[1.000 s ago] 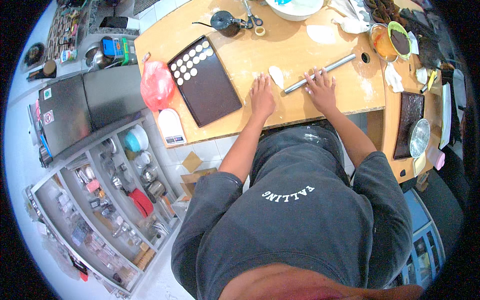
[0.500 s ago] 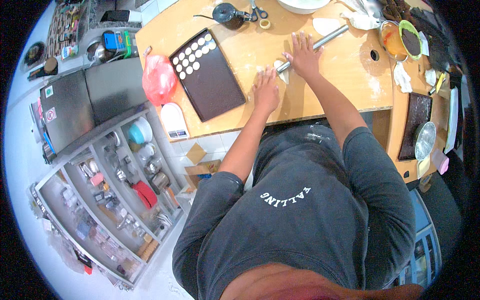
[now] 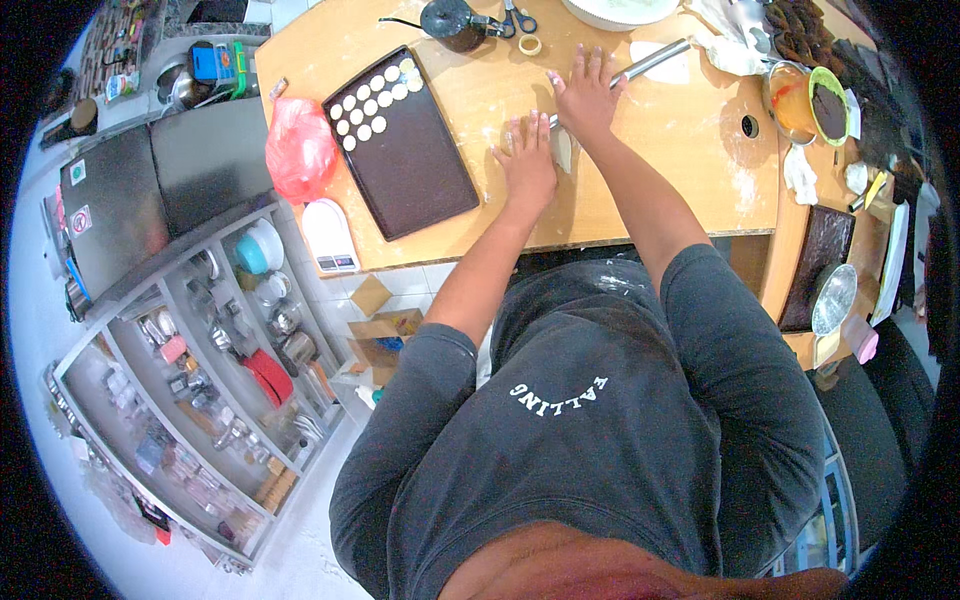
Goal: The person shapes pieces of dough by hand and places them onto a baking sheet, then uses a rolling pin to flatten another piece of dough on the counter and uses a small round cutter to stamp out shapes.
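Observation:
A metal rolling pin (image 3: 652, 62) lies slantwise on the wooden table. Across its near end rests my left hand (image 3: 530, 168), palm down with the fingers stretched out. My right hand (image 3: 587, 95) presses flat on the pin farther along, fingers spread. A pale piece of dough (image 3: 563, 152) shows beneath the pin between my hands, partly covered by them. Left of my hands sits a dark baking tray (image 3: 425, 185), with several pale dough rounds (image 3: 378, 99) in rows toward its far end.
A red plastic bag (image 3: 301, 150) and a white kitchen scale (image 3: 329, 235) stand left of the tray. Farther back are a black pot (image 3: 453, 24), scissors (image 3: 517, 19) and a tape roll (image 3: 530, 44). Bowls and a second dark tray (image 3: 817, 262) occupy the right side.
Both hands have shifted slightly along the table, and the left hand now covers more of the pin's near end. The whole view has moved a little. The dough rounds stay put.

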`<state>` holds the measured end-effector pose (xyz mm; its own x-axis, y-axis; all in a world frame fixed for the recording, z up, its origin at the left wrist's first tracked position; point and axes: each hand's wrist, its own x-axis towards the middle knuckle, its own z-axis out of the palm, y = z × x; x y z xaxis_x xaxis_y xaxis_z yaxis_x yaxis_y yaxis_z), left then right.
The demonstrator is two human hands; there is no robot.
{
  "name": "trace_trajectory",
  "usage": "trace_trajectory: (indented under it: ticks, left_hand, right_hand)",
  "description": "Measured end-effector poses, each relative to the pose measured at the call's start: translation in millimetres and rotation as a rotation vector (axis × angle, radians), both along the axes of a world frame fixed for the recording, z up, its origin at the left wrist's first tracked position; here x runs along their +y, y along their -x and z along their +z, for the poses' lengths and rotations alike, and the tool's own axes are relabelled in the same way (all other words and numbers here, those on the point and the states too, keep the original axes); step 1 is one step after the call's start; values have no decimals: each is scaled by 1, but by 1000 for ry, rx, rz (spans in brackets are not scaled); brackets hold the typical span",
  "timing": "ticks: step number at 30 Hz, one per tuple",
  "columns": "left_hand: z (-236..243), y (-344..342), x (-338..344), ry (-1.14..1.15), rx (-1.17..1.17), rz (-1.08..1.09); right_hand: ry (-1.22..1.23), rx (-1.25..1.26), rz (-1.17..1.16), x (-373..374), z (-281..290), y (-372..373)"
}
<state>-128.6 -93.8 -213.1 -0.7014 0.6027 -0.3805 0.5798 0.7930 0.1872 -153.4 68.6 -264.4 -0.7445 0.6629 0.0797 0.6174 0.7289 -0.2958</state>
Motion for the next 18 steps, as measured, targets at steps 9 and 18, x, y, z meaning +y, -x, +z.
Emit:
trace_trajectory:
  ticks: [9,18]
  left_hand:
    - [-16,18,-12,22,132,-178]
    - [-12,-60,-64,-194,-65,-375]
  right_hand:
    - [48,-40,30,3,5,3]
    - [19,-222,307,8,41,-180]
